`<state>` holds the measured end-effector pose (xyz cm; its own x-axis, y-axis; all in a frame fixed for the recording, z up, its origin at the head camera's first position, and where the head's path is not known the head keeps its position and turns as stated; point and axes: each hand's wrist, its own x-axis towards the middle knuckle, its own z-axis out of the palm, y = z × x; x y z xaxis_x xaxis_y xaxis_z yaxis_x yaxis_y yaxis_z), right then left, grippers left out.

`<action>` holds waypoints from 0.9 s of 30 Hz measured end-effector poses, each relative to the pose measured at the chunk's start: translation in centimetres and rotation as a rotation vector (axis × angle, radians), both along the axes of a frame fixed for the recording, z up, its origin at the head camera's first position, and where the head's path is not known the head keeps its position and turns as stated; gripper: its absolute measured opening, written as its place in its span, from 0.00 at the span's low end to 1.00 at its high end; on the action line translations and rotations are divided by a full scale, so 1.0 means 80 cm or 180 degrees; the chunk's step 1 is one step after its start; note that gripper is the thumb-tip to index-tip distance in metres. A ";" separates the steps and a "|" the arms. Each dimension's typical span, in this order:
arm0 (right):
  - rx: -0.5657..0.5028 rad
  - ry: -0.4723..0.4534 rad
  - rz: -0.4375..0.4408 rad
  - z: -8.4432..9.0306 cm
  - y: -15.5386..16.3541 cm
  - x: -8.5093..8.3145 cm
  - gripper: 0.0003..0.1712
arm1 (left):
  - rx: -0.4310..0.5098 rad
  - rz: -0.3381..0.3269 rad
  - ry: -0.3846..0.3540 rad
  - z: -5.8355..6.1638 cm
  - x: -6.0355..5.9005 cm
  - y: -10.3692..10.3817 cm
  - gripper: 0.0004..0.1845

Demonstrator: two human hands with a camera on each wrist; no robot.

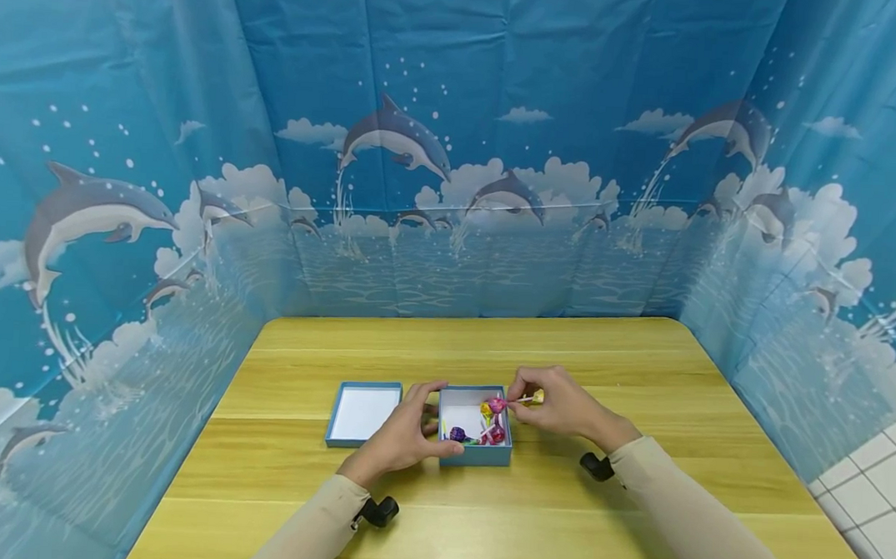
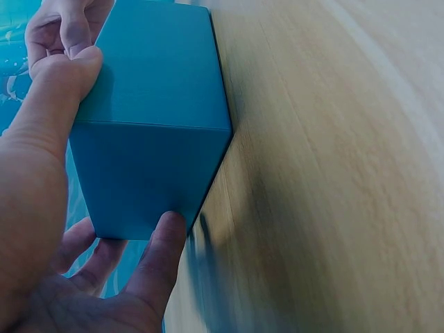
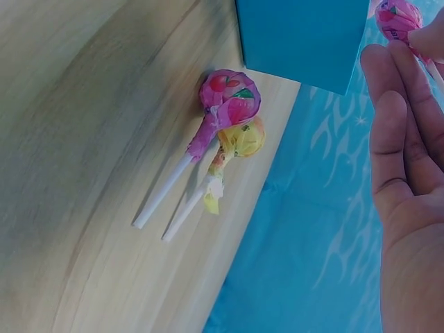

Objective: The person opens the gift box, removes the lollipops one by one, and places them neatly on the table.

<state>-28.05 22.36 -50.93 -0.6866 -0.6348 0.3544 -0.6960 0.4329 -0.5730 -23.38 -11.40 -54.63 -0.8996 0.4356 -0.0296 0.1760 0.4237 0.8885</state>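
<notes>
In the head view a blue box (image 1: 474, 456) with a white inside stands on the table. Several wrapped lollipops lie in it, among them a purple one (image 1: 458, 434) and a red-pink one (image 1: 496, 434). My left hand (image 1: 399, 436) holds the box at its left end, thumb at the front wall and fingers around the left side. My right hand (image 1: 555, 403) pinches a pink lollipop (image 3: 397, 19) by its stick, the candy over the box's right edge. Under that hand, a second pink lollipop (image 3: 232, 100) and a yellow lollipop (image 3: 243, 137) lie side by side on the table.
A blue-rimmed lid (image 1: 333, 416) with a white inside lies left of the box. The wooden table (image 1: 528, 516) reaches a dolphin-print curtain (image 1: 448, 271) at the back and sides. White tiles (image 1: 878, 473) show at the right.
</notes>
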 end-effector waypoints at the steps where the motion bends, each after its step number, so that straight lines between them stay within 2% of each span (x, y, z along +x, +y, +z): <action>1: 0.0006 0.0001 -0.0010 0.000 0.001 0.000 0.11 | 0.0011 0.0002 -0.0002 0.000 0.000 0.000 0.60; 11: 0.0019 -0.0019 -0.0096 -0.003 0.007 0.004 0.14 | 0.0075 0.0004 -0.0010 -0.002 0.000 -0.002 0.60; 21: -0.0002 -0.0056 -0.0171 -0.007 0.013 0.010 0.08 | 0.0084 -0.0004 -0.0010 -0.002 -0.002 -0.002 0.60; 27: 0.0014 -0.0079 -0.0286 -0.010 0.021 0.012 0.10 | 0.0089 -0.0007 -0.0019 -0.002 -0.002 -0.002 0.60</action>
<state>-27.13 24.07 -51.76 -0.7493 -0.5719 0.3339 -0.6399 0.4954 -0.5875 -23.57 -11.58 -54.82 -0.8985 0.4384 -0.0226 0.1715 0.3982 0.9011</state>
